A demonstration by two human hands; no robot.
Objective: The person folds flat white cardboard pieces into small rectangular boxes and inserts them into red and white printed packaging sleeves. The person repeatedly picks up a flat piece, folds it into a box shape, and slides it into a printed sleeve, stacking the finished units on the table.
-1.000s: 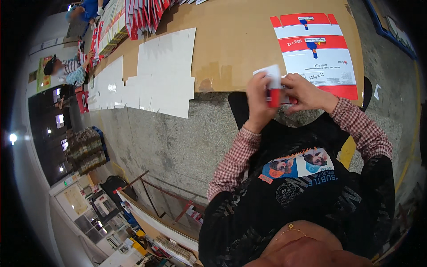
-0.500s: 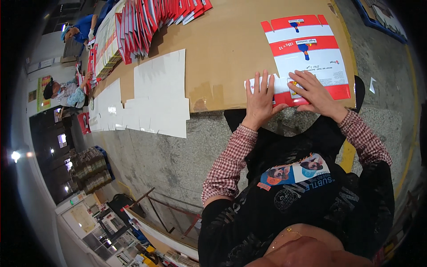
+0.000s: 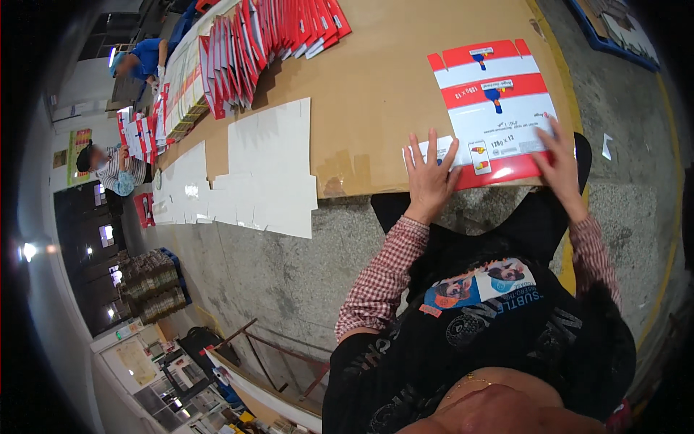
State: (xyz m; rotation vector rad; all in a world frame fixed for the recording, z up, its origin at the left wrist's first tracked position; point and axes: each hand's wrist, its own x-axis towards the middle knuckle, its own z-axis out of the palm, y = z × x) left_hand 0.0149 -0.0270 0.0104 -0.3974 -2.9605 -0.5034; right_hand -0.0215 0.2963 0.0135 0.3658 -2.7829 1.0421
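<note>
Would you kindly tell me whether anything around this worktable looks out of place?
Yes: a small white scrap lies alone on the floor to the right of the worktable, as if dropped. Nothing looks spilled.

Glossy printed cardbd sheet (image 3: 499, 105), matt cardbd tabletop (image 3: 369, 94), rough-lkg concrete flr (image 3: 278, 271)
</note>
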